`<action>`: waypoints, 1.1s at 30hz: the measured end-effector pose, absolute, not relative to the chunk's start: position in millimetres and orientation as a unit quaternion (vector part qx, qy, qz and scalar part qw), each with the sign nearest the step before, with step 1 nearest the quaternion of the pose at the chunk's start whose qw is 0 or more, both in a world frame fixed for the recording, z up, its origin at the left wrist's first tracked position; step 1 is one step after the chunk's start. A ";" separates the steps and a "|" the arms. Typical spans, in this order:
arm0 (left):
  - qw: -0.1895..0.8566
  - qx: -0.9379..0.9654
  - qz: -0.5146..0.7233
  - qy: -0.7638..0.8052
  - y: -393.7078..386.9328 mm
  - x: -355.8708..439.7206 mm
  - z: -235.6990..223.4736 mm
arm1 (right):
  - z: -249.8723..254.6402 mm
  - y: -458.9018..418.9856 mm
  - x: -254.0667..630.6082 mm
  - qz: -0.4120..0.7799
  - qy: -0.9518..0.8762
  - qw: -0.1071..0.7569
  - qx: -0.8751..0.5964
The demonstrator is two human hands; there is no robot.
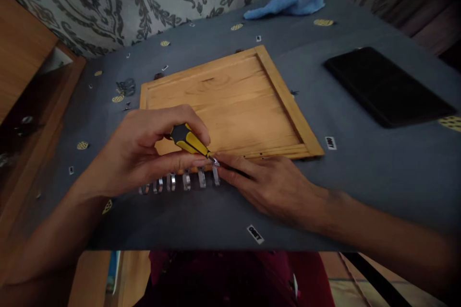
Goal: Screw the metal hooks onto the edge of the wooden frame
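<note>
A person's left hand (144, 153) closes around the black-and-yellow handle of a small screwdriver (187, 140), its tip angled down to the near edge of a shallow wooden tray (288, 105) lying flat on a desk (378, 177) covered in grey-blue cloth. The right hand (273, 184) rests low beside it, fingertips pinched at the last of a row of small metal clips (180, 182) standing along that edge; whether it grips the clip or only steadies it cannot be told. The screwdriver looks light and rigid, its rubbery handle the natural place to hold; the clips appear thin, stiff and smooth, likely to slip from the fingers. A dark tablet (389, 86), a blue cloth (288, 2) and scattered small tags lie beyond.
</note>
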State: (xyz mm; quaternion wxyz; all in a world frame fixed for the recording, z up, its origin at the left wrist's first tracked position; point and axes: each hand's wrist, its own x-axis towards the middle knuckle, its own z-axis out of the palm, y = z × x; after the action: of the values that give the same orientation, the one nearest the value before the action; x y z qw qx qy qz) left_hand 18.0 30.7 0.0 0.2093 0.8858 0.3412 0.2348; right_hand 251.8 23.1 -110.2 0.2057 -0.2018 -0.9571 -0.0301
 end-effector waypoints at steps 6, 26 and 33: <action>0.164 0.877 0.254 0.374 24.8 27.6 -1.9 | -111.8 23.7 251.3 -0.031 -0.956 0.216 -0.196; 0.149 0.870 0.266 0.388 18.9 31.4 -2.8 | -109.7 24.0 252.4 -0.008 -0.961 0.187 -0.202; 0.116 0.892 0.203 0.387 19.8 31.6 3.4 | -108.7 24.6 252.5 -0.017 -0.960 0.199 -0.196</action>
State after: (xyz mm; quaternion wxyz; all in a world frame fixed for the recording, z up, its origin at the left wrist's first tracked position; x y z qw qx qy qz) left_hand 31.6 19.8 3.4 0.1162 0.8918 0.3874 0.2026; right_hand 252.5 24.6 -108.7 0.1989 -0.1962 -0.9600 -0.0167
